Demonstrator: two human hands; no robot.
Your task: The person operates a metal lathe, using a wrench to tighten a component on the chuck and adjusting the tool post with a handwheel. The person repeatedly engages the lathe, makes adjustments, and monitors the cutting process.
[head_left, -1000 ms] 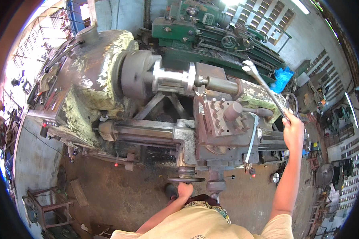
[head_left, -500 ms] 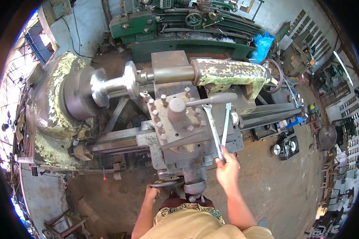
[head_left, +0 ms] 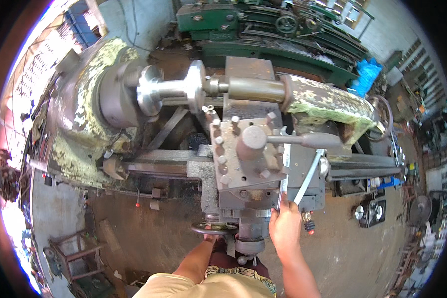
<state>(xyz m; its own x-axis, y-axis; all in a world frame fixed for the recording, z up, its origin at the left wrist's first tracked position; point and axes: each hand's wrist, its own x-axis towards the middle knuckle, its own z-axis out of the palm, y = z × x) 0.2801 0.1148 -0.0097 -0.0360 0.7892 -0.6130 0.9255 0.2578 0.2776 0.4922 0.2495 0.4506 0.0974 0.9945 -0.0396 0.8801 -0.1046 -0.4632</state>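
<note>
My right hand (head_left: 286, 224) is closed around the lower end of a shiny open-ended wrench (head_left: 286, 166), which stands beside the square tool post (head_left: 243, 171) of a lathe. A second flat wrench (head_left: 308, 178) slants from that hand's fingers up to the right; whether it is gripped too, I cannot tell. At the handwheel (head_left: 198, 230) below the carriage, my left hand (head_left: 212, 235) holds the rim, its fingers partly hidden. A bright flanged metal spool (head_left: 173, 89) sits between the chuck (head_left: 115, 97) and the tailstock (head_left: 328, 102).
The tool post's lever (head_left: 308, 141) sticks out to the right above the wrenches. Behind stands a green lathe (head_left: 278, 57), with a blue plastic bag (head_left: 366, 75) at its right end. A black open case (head_left: 372, 212) lies on the floor to the right.
The whole view has shifted, putting the lathe farther right. My left hand has moved round the handwheel's rim to the right. The wrench in my right hand stands more upright, and the two wrenches spread wider.
</note>
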